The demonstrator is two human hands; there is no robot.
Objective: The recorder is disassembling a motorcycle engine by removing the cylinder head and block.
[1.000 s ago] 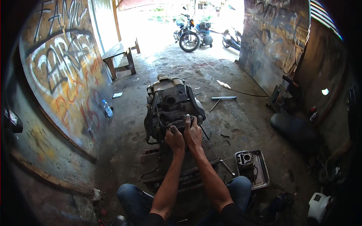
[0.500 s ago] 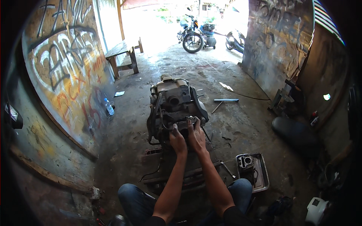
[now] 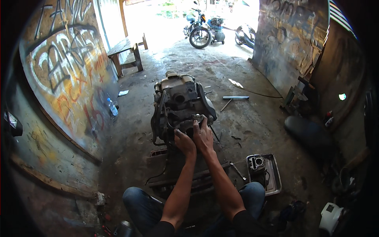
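A dark, greasy engine (image 3: 179, 96) lies on the floor between my knees, with a round opening in its middle. My left hand (image 3: 184, 143) is closed against the left side of a dark metal engine part (image 3: 190, 127) at the engine's near end. On the other side my right hand (image 3: 203, 136) grips the same part, fingers reaching over its top beside a small shiny piece (image 3: 197, 116). My palms and fingers hide much of the part. Whether it is fixed to the engine or loose I cannot tell.
To the right a metal tray (image 3: 278, 173) holds an engine cylinder block (image 3: 257, 162), with a wrench (image 3: 237, 171) beside it. A T-handle wrench (image 3: 235, 97) lies farther off. A black seat (image 3: 308, 134) rests near the right wall, a plastic bottle (image 3: 113, 107) by the left wall.
The whole view has shifted slightly, so the engine and surroundings sit a little higher in it. Both hands remain on the same part, with the grip hardly altered.
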